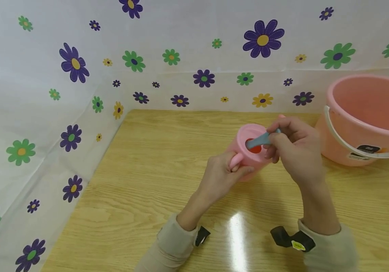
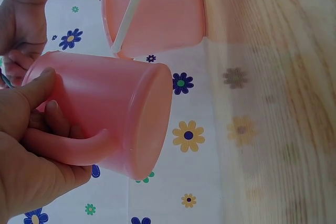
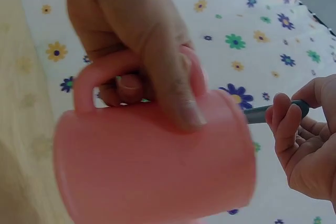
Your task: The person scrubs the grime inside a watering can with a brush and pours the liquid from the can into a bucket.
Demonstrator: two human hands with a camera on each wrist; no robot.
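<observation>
My left hand (image 1: 219,174) grips a pink mug (image 2: 100,93) by its handle (image 2: 71,149), the thumb lying along the mug's side. The mug is tilted, and in the left wrist view its base shows a gap from the wooden table. Between thumb and fingers, my right hand (image 1: 298,151) pinches a slim blue-grey stick-like handle (image 1: 259,141). This handle slants down through the mug's mouth, where something red (image 1: 256,149) shows inside. What sits on the handle's lower end is hidden in the mug. The right wrist view shows the handle (image 3: 257,114) at the mug's rim.
A large pink bucket (image 1: 344,124) with a white bail handle (image 1: 333,132) stands at the right, close to my right hand. A white flower-printed sheet (image 1: 180,34) rises behind the wooden table (image 1: 140,181) and along its left side.
</observation>
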